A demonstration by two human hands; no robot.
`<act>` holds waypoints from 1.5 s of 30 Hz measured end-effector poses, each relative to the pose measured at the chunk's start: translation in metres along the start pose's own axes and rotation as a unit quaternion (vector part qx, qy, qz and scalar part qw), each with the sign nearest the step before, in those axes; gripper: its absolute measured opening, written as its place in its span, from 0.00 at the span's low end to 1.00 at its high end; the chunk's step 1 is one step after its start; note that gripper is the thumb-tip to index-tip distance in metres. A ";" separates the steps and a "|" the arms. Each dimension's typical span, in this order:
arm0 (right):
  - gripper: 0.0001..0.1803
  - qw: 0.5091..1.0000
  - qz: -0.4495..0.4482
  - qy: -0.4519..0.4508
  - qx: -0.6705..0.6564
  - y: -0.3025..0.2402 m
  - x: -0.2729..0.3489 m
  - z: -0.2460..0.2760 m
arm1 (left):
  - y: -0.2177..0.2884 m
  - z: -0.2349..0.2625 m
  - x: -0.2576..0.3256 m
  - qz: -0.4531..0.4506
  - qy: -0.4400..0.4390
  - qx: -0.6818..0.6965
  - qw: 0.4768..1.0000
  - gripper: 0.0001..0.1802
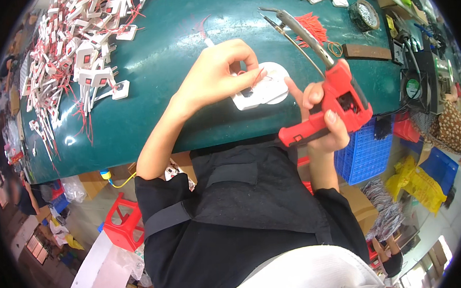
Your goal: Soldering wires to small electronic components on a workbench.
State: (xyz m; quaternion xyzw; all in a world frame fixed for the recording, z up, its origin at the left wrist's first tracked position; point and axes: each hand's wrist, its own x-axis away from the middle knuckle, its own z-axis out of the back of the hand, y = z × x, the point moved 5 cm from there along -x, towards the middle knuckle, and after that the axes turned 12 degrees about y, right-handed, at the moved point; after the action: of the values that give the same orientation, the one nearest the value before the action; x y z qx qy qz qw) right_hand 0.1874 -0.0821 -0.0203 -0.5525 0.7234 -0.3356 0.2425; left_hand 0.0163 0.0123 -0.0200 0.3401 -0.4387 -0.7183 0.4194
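Pinching wire (262,74) over casing (259,94) with left hand (213,72), gripping gun (340,83) right of it with right hand (335,130). Seemingly partway; cannot confirm joining.

bright light; glare on the green tabletop (155,59); edges bent, corners black.

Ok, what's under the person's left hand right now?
Below the left hand, white plastic parts and a thin red wire show partly, with the green table around them. Whatever the hand covers can't be seen.
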 end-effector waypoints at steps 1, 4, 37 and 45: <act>0.46 0.999 0.012 0.031 -0.006 -0.001 0.006 -0.001 | 0.001 0.001 -0.001 -0.008 0.018 -0.002 1.000 0.07; 0.47 0.998 0.026 0.056 -0.008 0.001 0.014 -0.003 | 0.014 0.006 0.008 -0.145 0.104 -0.032 0.983 0.07; 0.41 0.918 -0.147 0.008 0.368 -0.094 0.037 0.031 | 0.030 -0.034 0.040 -0.101 0.234 -0.079 0.964 0.06; 0.39 0.876 -0.155 -0.027 0.457 -0.106 0.023 0.019 | 0.034 -0.034 0.039 -0.108 0.226 -0.095 0.964 0.05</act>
State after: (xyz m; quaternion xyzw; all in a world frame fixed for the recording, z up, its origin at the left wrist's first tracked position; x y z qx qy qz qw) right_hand 0.2625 -0.1257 0.0472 -0.4940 0.3881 -0.6471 0.4321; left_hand 0.0401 -0.0432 -0.0065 0.4972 -0.2234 -0.7022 0.4582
